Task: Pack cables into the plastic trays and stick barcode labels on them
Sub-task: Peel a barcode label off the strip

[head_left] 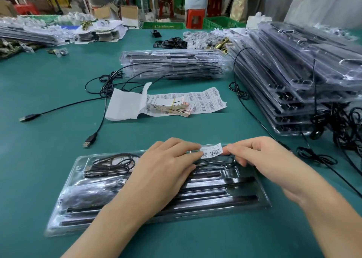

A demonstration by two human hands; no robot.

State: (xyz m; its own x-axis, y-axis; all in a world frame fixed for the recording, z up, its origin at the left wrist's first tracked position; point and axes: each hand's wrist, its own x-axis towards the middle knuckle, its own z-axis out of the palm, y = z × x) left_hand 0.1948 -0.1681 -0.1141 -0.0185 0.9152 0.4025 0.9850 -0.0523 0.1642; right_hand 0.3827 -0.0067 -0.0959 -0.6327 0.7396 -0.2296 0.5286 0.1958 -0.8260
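Barcode label [212, 150] is held by both hands over the far rim of the plastic tray [244, 203] at the tabletop's [49, 85] near edge: the left hand [166, 165] grips its left end, thumb hidden, and the right hand [260, 157] pinches its right end. The left hand and forearm cover the tray's middle, beside a coiled cable [111, 164] in its left compartment; whether the label touches the tray is unclear.
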